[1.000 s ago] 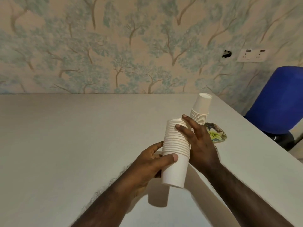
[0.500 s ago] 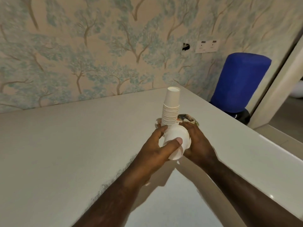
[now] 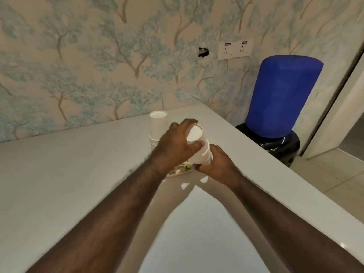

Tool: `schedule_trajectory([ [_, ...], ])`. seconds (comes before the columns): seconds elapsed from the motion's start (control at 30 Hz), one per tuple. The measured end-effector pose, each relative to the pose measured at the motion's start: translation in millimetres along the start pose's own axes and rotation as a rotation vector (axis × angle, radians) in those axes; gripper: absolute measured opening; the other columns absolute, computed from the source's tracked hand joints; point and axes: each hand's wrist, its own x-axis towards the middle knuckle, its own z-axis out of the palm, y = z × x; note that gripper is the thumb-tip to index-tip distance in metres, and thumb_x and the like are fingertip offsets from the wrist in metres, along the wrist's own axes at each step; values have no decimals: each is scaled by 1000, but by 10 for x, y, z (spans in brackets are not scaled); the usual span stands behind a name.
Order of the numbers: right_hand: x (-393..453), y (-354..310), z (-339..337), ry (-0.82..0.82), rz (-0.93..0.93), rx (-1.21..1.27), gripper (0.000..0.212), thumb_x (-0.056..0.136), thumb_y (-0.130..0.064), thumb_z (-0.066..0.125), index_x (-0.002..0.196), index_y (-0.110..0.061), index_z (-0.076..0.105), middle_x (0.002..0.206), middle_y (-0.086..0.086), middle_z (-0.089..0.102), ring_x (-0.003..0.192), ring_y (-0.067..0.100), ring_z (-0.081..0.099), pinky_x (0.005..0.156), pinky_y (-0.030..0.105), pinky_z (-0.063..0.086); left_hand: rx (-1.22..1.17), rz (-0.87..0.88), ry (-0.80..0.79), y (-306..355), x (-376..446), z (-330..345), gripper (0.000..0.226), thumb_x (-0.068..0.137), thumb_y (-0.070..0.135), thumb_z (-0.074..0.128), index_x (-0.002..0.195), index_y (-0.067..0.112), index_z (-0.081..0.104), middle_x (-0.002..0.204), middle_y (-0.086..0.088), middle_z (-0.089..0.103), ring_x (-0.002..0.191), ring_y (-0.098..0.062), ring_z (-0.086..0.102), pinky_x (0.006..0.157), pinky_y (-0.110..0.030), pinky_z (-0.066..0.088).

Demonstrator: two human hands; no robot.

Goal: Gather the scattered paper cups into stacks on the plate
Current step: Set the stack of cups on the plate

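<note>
Both hands held the cup stack upright, base up: left hand wrapped near its top, right hand gripped low. Stack sat directly over the plate, just beside the second stack on the worktop; straight down looked next.

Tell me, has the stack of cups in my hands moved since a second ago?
Yes. The held stack has gone from short of the plate to over it, beside the standing stack, with both the left hand and right hand gripping it.
</note>
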Motion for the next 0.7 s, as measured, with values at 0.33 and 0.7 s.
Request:
schedule_trajectory([
  [0.33,531,122,-24,-235,23,32,77,61,-60,79,124,-27,51,123,-3,65,104,22,64,87,39,56,246,-208,-59,112,771,113,63,91,39,62,148,27,36,149,-9,42,114,-31,60,99,-43,49],
  [0.7,681,116,233,-355,45,-54,89,56,-67,75,129,-23,47,130,1,61,114,25,61,93,42,53,381,-302,-160,108,855,183,62,98,31,55,152,21,27,156,-9,33,133,-28,46,109,-40,40],
])
